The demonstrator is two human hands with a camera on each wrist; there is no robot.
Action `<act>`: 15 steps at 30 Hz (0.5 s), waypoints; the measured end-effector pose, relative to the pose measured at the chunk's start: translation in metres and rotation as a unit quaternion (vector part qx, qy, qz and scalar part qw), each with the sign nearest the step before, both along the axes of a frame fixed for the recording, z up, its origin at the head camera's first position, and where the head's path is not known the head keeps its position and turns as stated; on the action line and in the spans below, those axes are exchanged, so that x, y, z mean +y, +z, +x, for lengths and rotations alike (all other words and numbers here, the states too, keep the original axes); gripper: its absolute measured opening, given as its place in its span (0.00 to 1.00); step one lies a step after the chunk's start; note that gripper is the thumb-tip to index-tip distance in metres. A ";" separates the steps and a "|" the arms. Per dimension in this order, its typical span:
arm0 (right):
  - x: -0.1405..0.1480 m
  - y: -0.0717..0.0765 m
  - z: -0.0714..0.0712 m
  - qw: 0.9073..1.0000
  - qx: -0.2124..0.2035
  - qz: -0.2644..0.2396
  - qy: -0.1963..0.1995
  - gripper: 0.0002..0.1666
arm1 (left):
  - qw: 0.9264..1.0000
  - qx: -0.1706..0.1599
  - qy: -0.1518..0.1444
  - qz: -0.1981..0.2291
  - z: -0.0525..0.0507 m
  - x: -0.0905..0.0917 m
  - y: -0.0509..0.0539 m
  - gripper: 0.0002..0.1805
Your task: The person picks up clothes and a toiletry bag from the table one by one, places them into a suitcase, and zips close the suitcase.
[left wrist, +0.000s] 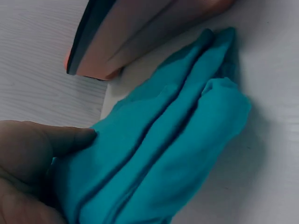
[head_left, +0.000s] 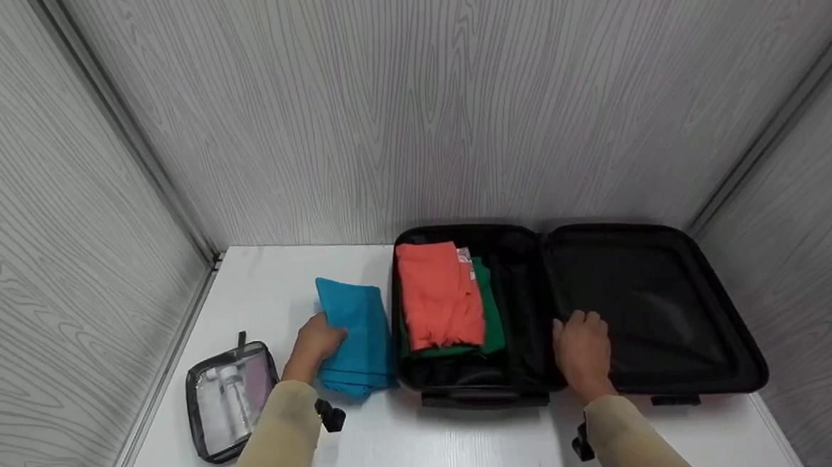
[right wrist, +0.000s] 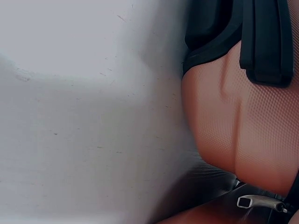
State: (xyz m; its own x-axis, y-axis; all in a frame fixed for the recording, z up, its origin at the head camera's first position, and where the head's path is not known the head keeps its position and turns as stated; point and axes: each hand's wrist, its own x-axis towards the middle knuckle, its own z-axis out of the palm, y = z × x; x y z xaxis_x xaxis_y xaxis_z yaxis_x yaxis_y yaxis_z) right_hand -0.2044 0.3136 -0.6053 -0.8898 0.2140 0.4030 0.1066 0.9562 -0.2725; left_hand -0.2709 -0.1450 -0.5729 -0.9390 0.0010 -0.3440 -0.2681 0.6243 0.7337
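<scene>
My left hand (head_left: 320,340) grips the left edge of a folded blue cloth (head_left: 362,322), thumb on top; the cloth lies just left of the open suitcase (head_left: 467,389). In the left wrist view the thumb of the left hand (left wrist: 35,163) presses on the layered cloth (left wrist: 163,135). Inside the suitcase's left half, a folded coral garment (head_left: 437,293) lies over a green one (head_left: 492,315). My right hand (head_left: 584,353) rests at the inner edge of the suitcase's right half, its fingers bent; what they hold, if anything, is hidden.
A clear pouch with black trim (head_left: 215,415), holding a bottle, lies at the left on the white table (head_left: 428,460). The suitcase's right half (head_left: 648,307) lies open. Grey wood-patterned walls (head_left: 409,106) stand behind and at both sides. The right wrist view shows the suitcase's orange shell (right wrist: 219,116).
</scene>
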 end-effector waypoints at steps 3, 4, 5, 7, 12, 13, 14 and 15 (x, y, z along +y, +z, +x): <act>-0.001 0.002 -0.001 1.000 0.014 0.001 0.001 0.21 | 0.999 0.024 -0.019 -0.030 0.000 0.003 0.016 0.33; -0.001 0.002 -0.002 1.000 0.019 0.004 0.002 0.21 | 0.999 0.029 -0.021 -0.038 0.000 0.004 0.022 0.33; -0.001 0.002 -0.002 1.000 0.026 0.009 0.004 0.21 | 0.998 0.033 -0.022 -0.045 0.000 0.004 0.028 0.32; -0.002 0.002 -0.003 0.999 0.036 0.017 0.005 0.21 | 0.997 0.045 -0.022 -0.059 0.000 0.005 0.039 0.32; -0.002 0.000 -0.001 0.999 0.029 0.019 0.003 0.22 | 0.994 0.084 -0.020 -0.064 0.001 0.006 0.062 0.37; -0.001 0.000 0.000 1.000 0.023 0.015 0.002 0.22 | 0.994 0.094 -0.021 -0.059 0.001 0.007 0.066 0.38; -0.001 -0.001 0.000 1.000 0.016 0.012 0.002 0.22 | 0.993 0.103 -0.022 -0.055 0.002 0.009 0.070 0.39; 0.000 -0.001 0.001 1.000 0.010 0.009 0.001 0.22 | 0.992 0.112 -0.023 -0.050 0.002 0.010 0.074 0.40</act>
